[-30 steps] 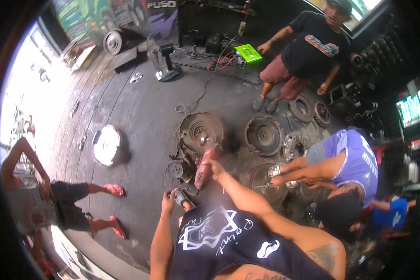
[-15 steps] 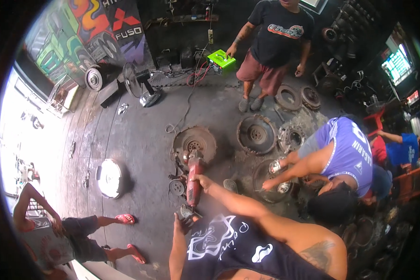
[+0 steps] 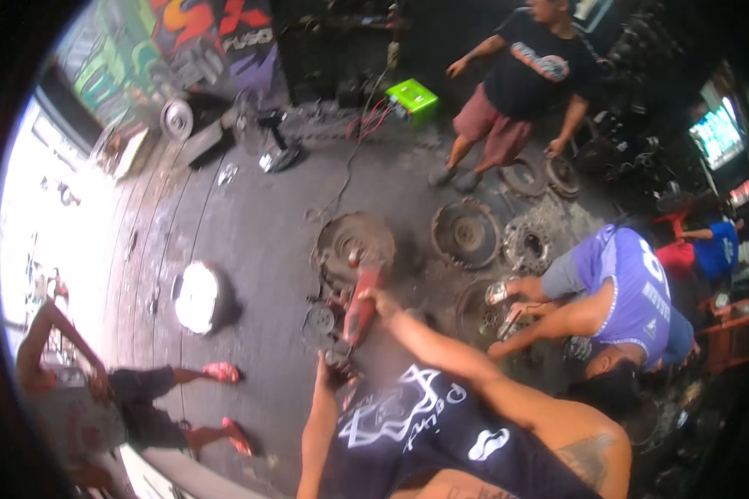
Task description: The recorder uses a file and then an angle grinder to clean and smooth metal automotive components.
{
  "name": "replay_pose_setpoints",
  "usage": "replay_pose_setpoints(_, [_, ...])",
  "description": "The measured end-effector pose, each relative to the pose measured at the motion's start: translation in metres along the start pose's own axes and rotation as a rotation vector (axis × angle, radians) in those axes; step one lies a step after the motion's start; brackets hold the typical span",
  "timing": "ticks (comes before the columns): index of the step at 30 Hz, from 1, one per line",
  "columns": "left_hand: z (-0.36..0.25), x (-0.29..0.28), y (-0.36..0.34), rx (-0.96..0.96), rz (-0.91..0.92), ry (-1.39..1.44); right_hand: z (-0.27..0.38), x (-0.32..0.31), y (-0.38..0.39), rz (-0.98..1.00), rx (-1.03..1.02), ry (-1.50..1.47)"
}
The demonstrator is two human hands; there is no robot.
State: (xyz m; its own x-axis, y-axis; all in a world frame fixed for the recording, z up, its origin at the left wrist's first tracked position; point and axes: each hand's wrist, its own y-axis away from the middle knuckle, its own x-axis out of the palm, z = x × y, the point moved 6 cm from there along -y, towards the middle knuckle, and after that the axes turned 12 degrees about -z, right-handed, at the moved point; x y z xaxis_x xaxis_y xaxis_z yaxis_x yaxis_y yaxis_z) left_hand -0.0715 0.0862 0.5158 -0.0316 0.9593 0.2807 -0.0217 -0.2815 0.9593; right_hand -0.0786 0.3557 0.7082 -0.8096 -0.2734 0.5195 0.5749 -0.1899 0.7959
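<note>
My right hand [image 3: 377, 301] is closed round a red angle grinder [image 3: 361, 305], whose head is over a rusty round metal plate [image 3: 345, 233] on the floor; whether they touch I cannot tell. My left hand [image 3: 333, 366] is curled near the grinder's back end, on something too blurred to make out. A small pulley-like metal part [image 3: 318, 321] lies just left of the grinder, among other dark parts.
A standing co-worker [image 3: 528, 75] is by a green machine [image 3: 412, 99]. Another [image 3: 620, 291] bends over metal discs [image 3: 466, 233] at right. A person [image 3: 66, 407] stands at left near a pale disc [image 3: 196, 297]. A fan [image 3: 266, 133] stands behind.
The standing co-worker's hand has left the green machine and is held apart from it. The bending co-worker's arms have shifted. I still hold the grinder; the view has swung slightly.
</note>
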Motion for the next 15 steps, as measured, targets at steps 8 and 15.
replay_pose_setpoints(8, [-0.098, 0.048, 0.006, 0.233, 0.039, 0.378, 0.040, 0.078, 0.001, 0.117, -0.033, -0.095])
replay_pose_setpoints(15, [-0.194, 0.019, 0.051, 0.363, -0.104, 0.366, 0.048, 0.101, 0.009, 0.130, -0.134, -0.107])
